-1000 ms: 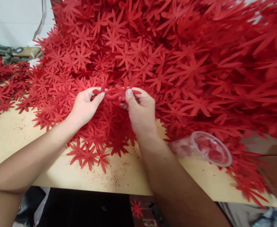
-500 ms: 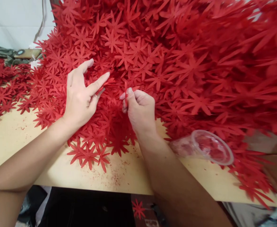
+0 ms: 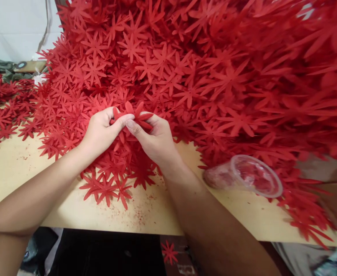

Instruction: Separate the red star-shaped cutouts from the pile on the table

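Head view: seeing, at far left, a loose spread of red flower shapes [image 3: 1,115] covering part of the surface [image 3: 15,168]. Moving right, finding the left hand [image 3: 101,128] pinching red petals between thumb and fingers. Holding between both hands, in front of the piled shapes, a red petalled piece [image 3: 139,117]; not being able to tell one layer from several. Spotting red specks [image 3: 141,214] dotting the near surface below. Seeing the right hand [image 3: 157,142] gripping the piece's right side, both thumb tips appearing to meet. Judging this piece as being mid-handling, with no finished lot showing plainly. Noting, beyond and rightward, a great heap [image 3: 172,80] of similar shapes lying loose, probably leaving plenty to handle. Finding, farther right, a clear cup [image 3: 218,177] lying tipped, then a small cluster [image 3: 309,222] trailing toward the near right corner.
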Action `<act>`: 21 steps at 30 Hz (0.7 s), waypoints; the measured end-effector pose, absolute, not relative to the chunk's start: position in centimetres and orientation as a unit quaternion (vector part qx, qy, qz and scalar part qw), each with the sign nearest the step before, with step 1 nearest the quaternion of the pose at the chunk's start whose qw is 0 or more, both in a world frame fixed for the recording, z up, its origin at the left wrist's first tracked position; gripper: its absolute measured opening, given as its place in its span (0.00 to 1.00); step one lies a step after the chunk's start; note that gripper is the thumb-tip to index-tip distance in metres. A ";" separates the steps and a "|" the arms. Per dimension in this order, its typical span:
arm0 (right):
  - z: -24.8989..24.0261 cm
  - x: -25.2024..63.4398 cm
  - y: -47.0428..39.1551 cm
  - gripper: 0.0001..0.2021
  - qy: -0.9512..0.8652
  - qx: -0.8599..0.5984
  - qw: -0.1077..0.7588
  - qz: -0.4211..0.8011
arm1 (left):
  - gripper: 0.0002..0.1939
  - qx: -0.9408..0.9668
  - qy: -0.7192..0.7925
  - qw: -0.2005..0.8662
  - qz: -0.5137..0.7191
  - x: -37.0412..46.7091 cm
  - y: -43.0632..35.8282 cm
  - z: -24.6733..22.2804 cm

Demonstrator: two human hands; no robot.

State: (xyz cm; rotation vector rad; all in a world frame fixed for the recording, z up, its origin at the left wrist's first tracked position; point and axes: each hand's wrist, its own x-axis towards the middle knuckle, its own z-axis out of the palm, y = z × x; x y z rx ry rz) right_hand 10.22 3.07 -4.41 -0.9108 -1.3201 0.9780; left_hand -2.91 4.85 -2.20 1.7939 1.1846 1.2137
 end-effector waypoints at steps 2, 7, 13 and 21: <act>-4.2 10.3 3.2 0.18 -0.549 -0.379 0.604 0.437 | 0.20 0.660 0.435 0.390 0.472 -2.8 4.9 -2.1; -4.5 10.9 3.9 0.14 -0.504 -0.376 0.650 0.426 | 0.19 0.641 0.389 0.478 0.458 -3.0 5.1 -2.2; -4.9 10.6 3.9 0.15 -0.494 -0.386 0.645 0.437 | 0.15 0.663 0.443 0.412 0.441 -3.3 5.4 -2.5; -4.7 10.2 3.5 0.14 -0.490 -0.359 0.647 0.461 | 0.23 0.651 0.464 0.390 0.457 -3.5 5.7 -2.7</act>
